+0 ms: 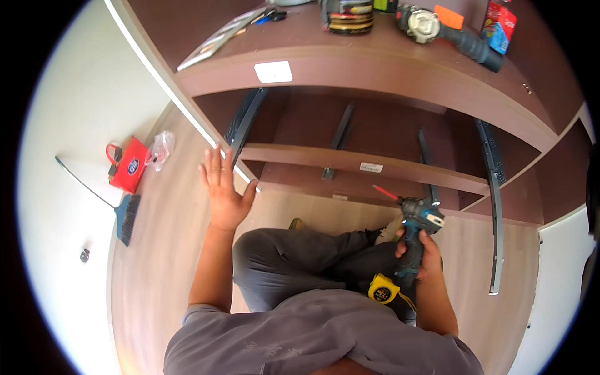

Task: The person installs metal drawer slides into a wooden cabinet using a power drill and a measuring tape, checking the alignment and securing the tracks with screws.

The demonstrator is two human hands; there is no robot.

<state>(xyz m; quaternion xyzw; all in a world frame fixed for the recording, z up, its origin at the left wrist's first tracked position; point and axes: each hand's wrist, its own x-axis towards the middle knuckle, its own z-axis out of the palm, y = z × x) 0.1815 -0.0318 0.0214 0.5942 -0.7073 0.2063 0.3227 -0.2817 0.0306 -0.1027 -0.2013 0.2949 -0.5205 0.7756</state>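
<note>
My left hand (225, 190) is raised with fingers spread, holding nothing, beside the lower front of a brown wooden cabinet (369, 72). My right hand (426, 256) grips a dark teal cordless drill (412, 231) fitted with a red-shafted bit pointing up-left toward the cabinet. Metal drawer slides are inside the cabinet: one at left (249, 119), shorter rails in the middle (342, 128), and one (494, 206) extended out at the right. A yellow tape measure (382, 287) lies at my lap by the drill's base.
The upper shelf bears jars (347, 15), a black angled tool (469, 44), a red-blue package (500, 28) and a flat pale strip (212, 44). A broom (127, 219), red bag (130, 167) and plastic bag (161, 150) are by the left wall. Wooden floor surrounds my crossed legs.
</note>
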